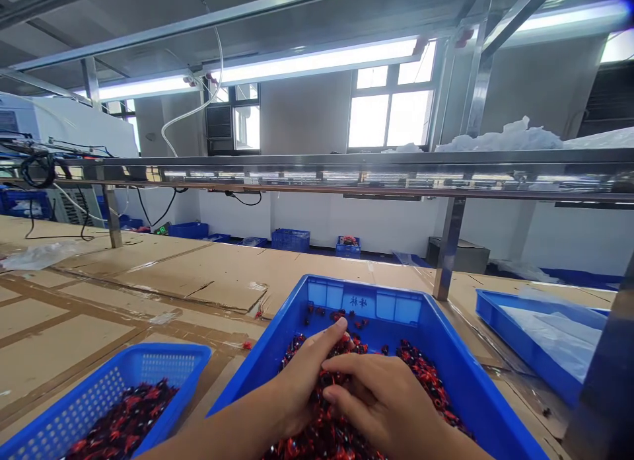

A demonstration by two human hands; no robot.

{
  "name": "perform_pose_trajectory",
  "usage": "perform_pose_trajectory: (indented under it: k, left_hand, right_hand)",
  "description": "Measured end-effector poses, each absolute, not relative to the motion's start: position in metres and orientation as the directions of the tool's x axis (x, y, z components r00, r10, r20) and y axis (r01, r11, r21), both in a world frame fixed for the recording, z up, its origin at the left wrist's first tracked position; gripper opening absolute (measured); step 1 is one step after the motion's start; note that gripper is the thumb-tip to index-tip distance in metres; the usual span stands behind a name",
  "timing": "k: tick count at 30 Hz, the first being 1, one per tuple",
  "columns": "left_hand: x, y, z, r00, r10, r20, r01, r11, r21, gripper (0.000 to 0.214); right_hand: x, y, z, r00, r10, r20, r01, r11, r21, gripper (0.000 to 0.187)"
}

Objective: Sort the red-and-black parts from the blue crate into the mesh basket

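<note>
A deep blue tray (450,354) stands before me, with a heap of small shiny red-and-black parts (426,377) in it. Inside it, my left hand (304,374) is cupped, thumb up, around some of these parts. My right hand (381,394) lies against it with curled fingers, the index finger and thumb bent around the parts between the two hands. The palms and several fingertips are hidden, so the exact pieces gripped cannot be made out.
A perforated blue basket (193,361) with more red-and-black parts stands at left. On the right is another blue tray (525,334) holding white plastic sheeting. Cardboard (208,275) covers the bench. A metal post (450,248) rises behind the deep tray, beneath a metal shelf rail (317,176).
</note>
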State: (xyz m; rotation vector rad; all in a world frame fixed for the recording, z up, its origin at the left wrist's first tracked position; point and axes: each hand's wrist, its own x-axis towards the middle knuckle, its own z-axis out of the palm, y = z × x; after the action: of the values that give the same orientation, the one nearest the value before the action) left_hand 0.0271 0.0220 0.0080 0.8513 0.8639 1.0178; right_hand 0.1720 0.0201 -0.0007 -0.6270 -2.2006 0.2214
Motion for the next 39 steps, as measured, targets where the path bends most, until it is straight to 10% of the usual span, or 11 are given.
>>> perform_pose_trajectory:
  k: [9, 21, 25, 28, 31, 34, 39]
  left_hand:
    - [0.029, 0.019, 0.005, 0.234, 0.942, -0.242, -0.384, 0.318, 0.867, 0.05]
    - [0.036, 0.028, -0.011, 0.34, 0.902, -0.267, -0.17, 0.339, 0.925, 0.053]
    - [0.032, 0.028, -0.008, 0.401, 0.874, -0.274, -0.196, 0.375, 0.906, 0.056]
    - [0.026, 0.028, -0.001, 0.434, 0.831, -0.347, -0.192, 0.462, 0.866, 0.061]
    - [0.021, 0.032, 0.003, 0.476, 0.783, -0.401, -0.202, 0.541, 0.816, 0.059]
    - [0.018, 0.035, 0.002, 0.539, 0.754, -0.376, -0.284, 0.583, 0.761, 0.046]
    - [0.017, 0.038, -0.002, 0.56, 0.74, -0.371, -0.373, 0.626, 0.685, 0.039]
  right_hand:
    - [0.168, 0.018, -0.002, -0.519, 0.217, 0.827, 0.383, 0.924, -0.002, 0.019]
    - [0.186, 0.015, 0.018, -0.417, 0.218, 0.883, 0.445, 0.896, -0.011, 0.025]
    - [0.187, 0.019, 0.017, -0.296, 0.525, 0.798, 0.373, 0.832, -0.409, 0.011]
    - [0.188, 0.029, 0.016, -0.238, 0.892, 0.384, -0.046, 0.384, -0.922, 0.024]
    - [0.191, 0.042, 0.016, -0.352, 0.933, 0.075, -0.386, -0.072, -0.92, 0.026]
    - [0.192, 0.049, 0.014, -0.382, 0.914, -0.139, -0.344, -0.28, -0.896, 0.018]
    - [0.182, 0.046, 0.005, -0.391, 0.917, -0.083, -0.127, -0.143, -0.982, 0.031]
